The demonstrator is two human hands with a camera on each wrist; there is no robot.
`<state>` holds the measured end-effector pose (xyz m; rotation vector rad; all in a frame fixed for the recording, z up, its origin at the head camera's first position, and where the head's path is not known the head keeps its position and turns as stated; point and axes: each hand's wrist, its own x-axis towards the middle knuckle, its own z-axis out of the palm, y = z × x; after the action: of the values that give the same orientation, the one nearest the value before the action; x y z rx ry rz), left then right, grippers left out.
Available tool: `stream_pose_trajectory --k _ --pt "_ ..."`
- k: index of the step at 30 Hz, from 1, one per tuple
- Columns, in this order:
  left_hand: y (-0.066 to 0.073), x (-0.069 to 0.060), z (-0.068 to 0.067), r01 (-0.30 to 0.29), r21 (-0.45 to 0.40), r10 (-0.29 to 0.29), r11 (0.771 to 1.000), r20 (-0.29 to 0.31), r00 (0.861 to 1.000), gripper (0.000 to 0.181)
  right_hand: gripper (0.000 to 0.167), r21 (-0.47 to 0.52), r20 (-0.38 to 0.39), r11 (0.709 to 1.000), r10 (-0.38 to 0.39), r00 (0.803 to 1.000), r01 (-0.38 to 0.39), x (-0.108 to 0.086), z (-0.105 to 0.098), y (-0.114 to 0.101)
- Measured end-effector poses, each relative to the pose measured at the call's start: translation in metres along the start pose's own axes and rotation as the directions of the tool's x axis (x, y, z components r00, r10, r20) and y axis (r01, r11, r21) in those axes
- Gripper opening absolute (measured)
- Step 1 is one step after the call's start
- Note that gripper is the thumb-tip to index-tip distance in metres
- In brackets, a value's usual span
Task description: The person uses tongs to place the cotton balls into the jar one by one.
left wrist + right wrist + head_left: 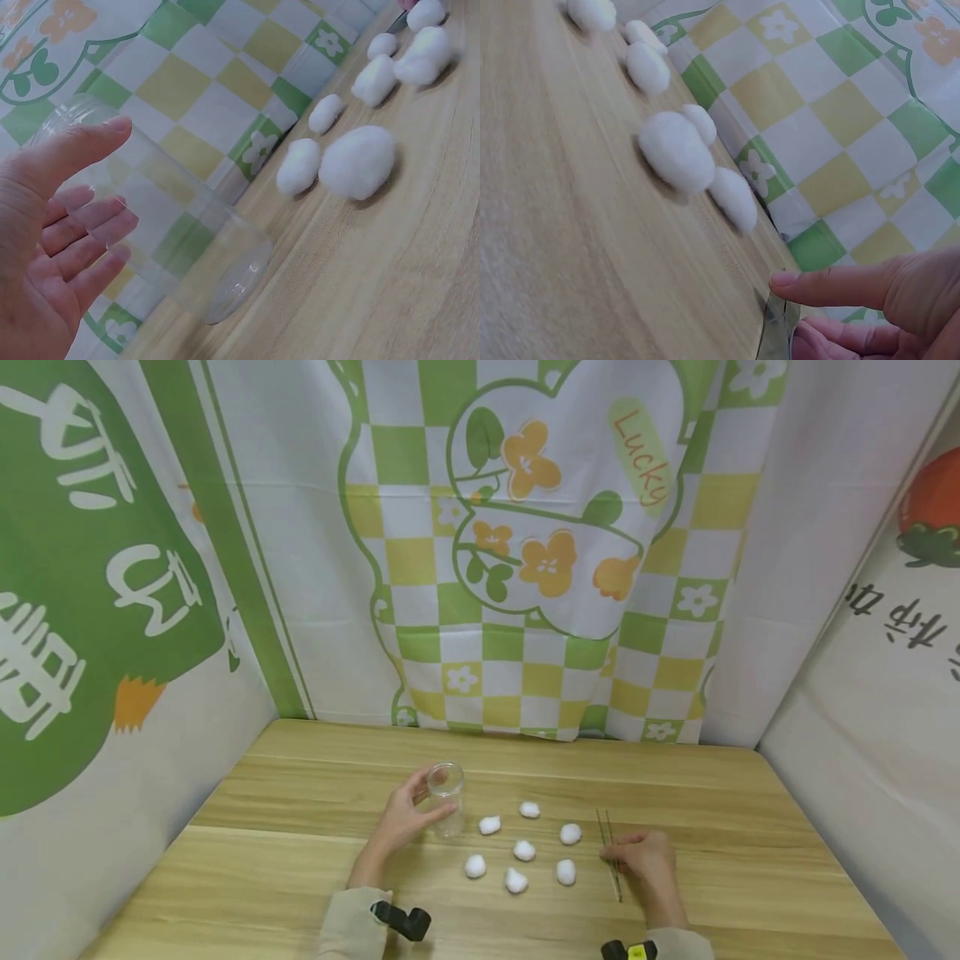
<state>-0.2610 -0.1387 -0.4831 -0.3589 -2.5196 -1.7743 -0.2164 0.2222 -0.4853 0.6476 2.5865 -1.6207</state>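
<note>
My left hand (403, 817) is around a clear, open-topped jar (447, 814) that stands upright on the table. In the left wrist view, the thumb lies across the near side of the jar (202, 247) and the other fingers reach behind its edge. Over on the right, my right hand (647, 858) pinches thin metal tweezers (609, 839) between thumb and fingers, their two prongs spread apart. Several white cotton balls (524, 851) lie scattered between the hands. In the right wrist view, part of the tweezers (776, 330) shows below the thumb, close to the tabletop.
The wooden table (300, 793) meets a green and yellow checked curtain (525, 677) at the back. Printed cloth also hangs along the left and right sides. A dark wrist strap with a camera (405, 920) sits on the left sleeve.
</note>
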Motion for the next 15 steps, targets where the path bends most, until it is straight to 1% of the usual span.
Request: stream_pose_trajectory --k 1,5,9,15 --pt "0.0001 0.0000 0.0003 0.003 -0.004 -0.003 1.000 0.001 1.000 0.072 0.031 -0.018 -0.004 1.000 -0.001 1.000 0.001 -0.0001 -0.0002 -0.0004" --pt "-0.0007 0.0006 0.0016 -0.015 -0.013 0.015 1.000 -0.006 1.000 0.070 0.030 -0.061 -0.004 0.998 -0.005 1.000 0.005 -0.0003 -0.0005 -0.0017" --pt "-0.0020 0.0008 0.0027 -0.029 -0.024 0.028 0.999 -0.014 0.999 0.069 0.029 -0.070 -0.002 0.998 -0.003 1.000 0.003 -0.0002 -0.0002 -0.0019" --pt "-0.0030 -0.0008 0.0036 -0.037 -0.026 0.036 0.999 -0.011 0.999 0.068 0.029 -0.076 0.000 0.997 0.003 1.000 -0.003 0.0015 -0.0001 -0.0015"
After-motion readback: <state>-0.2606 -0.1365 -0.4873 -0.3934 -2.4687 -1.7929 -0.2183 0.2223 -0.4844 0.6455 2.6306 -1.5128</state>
